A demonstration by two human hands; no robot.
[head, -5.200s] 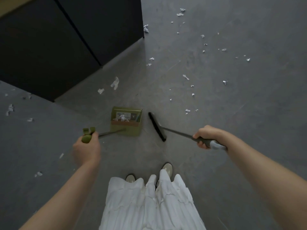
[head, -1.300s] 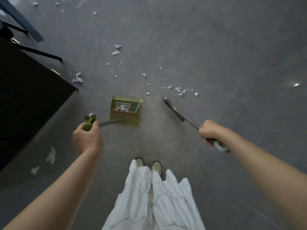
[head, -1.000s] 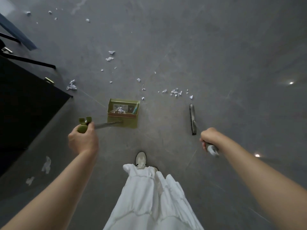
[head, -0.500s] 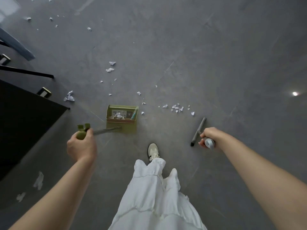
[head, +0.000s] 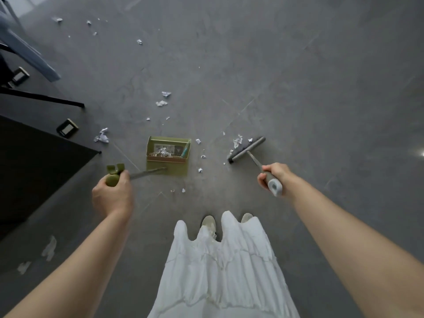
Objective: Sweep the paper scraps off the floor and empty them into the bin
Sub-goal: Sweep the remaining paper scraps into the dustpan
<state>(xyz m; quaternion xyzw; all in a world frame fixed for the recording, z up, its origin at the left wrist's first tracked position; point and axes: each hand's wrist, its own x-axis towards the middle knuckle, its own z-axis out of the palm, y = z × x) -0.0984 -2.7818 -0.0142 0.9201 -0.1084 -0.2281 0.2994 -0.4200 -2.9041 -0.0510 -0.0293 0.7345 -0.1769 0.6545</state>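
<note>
Gathering is under way: the left hand (head: 112, 195) grips the green dustpan (head: 168, 155) standing on the floor (head: 298, 76), the right hand (head: 274, 174) grips the broom (head: 247, 149) beside a scrap cluster (head: 237, 141), which likely needs sweeping left into the pan.

Grey tiled floor (head: 298, 76): paper scraps (head: 161, 103), green dustpan (head: 168, 157), broom head (head: 247, 149).

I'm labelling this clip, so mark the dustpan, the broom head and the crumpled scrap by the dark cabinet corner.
dustpan (head: 165, 172): head view, on its flat green front lip.
broom head (head: 247, 149): head view, middle of the grey bar.
crumpled scrap (head: 101, 136): head view, centre of the white wad.
</note>
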